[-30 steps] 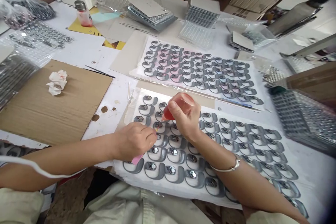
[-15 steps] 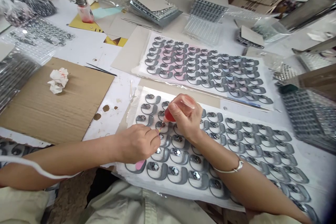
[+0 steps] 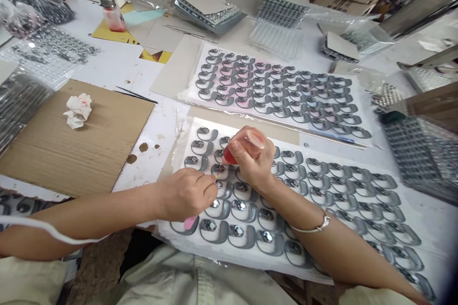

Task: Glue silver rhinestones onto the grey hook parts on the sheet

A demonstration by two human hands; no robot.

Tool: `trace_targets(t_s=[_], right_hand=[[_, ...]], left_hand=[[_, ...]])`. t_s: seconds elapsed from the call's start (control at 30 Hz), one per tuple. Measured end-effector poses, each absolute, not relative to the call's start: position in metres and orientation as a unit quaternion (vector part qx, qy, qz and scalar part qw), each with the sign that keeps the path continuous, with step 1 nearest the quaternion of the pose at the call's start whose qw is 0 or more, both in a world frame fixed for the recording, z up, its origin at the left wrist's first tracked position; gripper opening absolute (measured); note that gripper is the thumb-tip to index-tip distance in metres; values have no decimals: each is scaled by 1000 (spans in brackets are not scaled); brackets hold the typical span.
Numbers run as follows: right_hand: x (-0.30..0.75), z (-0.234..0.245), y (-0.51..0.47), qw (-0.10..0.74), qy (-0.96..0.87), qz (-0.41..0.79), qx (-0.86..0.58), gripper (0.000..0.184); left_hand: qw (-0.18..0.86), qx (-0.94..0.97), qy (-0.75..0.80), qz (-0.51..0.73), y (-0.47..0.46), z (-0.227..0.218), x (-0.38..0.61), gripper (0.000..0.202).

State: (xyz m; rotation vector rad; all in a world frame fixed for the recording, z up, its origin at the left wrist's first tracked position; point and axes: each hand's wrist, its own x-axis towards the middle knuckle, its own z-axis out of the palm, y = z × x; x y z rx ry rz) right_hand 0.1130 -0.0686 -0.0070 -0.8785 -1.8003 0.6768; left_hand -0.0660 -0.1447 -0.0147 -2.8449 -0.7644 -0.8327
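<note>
My left hand (image 3: pixel 188 193) is closed on a thin pink stick (image 3: pixel 191 221) whose yellow tip touches a grey piece near the sheet's left end. My right hand (image 3: pixel 252 157) is wrapped round a small bottle of red liquid (image 3: pixel 238 147), tilted with its nozzle down and to the left, just above the same piece. Both hands work over a white sheet (image 3: pixel 361 157) covered with rows of grey U-shaped pieces (image 3: pixel 332 186), several of which carry a shiny round stone (image 3: pixel 240 205). A bracelet circles my right wrist.
A second sheet of grey pieces (image 3: pixel 282 90) lies behind. A cardboard sheet (image 3: pixel 53 147) with a crumpled tissue (image 3: pixel 78 110) lies at the left. A red-liquid bottle (image 3: pixel 110 12), trays of stones (image 3: pixel 209 12), plastic bags and boxes crowd the far side. A clear tray (image 3: pixel 425 157) stands at the right.
The view has shifted slightly. My hands stay over the same pieces, and the stick's tip has moved a little along the left rows.
</note>
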Motion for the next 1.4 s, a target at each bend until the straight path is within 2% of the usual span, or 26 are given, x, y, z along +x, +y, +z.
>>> trace_targets(t_s=[0.33,0.5,1.0,1.4], right_hand=[[115,-10,-69,525,-755,241,-312,17],[117,-11,-68,551,-747,232,-291,16],[118,-14,-67,537,-761,224,-285,13],[117,-14,-67,559,-759,205,-265,12]], left_hand=[[50,-929,-243,-276,-144,-15,-67,23],[45,-924,-248,-287,-143,-14,-66,24],[43,-922,-246,-295,-143,-15,-66,25],[49,-920,-251,-298,-142,-14,-66,27]])
